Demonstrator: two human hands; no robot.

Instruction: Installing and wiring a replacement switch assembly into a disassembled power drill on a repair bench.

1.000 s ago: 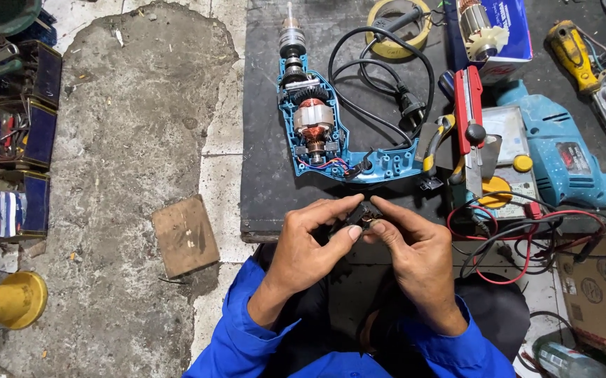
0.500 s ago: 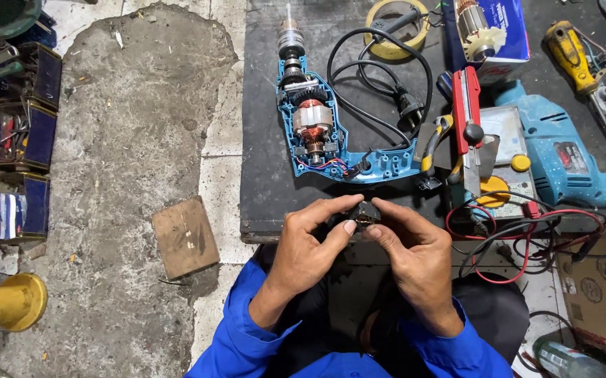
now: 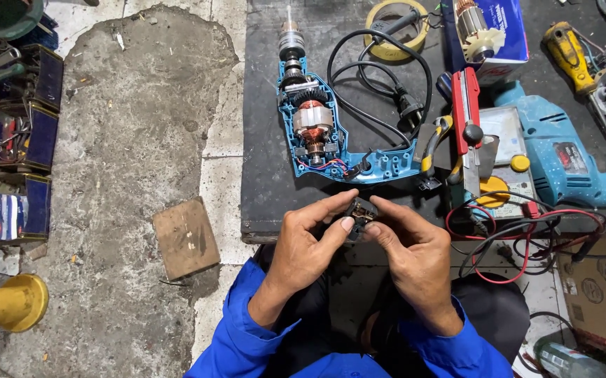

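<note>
A square wooden block [image 3: 186,238] lies on the concrete floor. The left hand [image 3: 308,246] and right hand [image 3: 413,246] pinch a small black switch part [image 3: 360,214] between fingertips, just before the dark workbench [image 3: 264,175]. Behind lies an opened blue drill half-shell [image 3: 324,136].

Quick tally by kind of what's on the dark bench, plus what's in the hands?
Drills: 2, the opened drill and the closed blue drill
Tape rolls: 1, yellow tape
Screwdrivers: 1, yellow screwdriver
Meters: 1, meter with red and black leads
Small parts: 1, black part pinched between left hand and right hand
Total: 6
</note>
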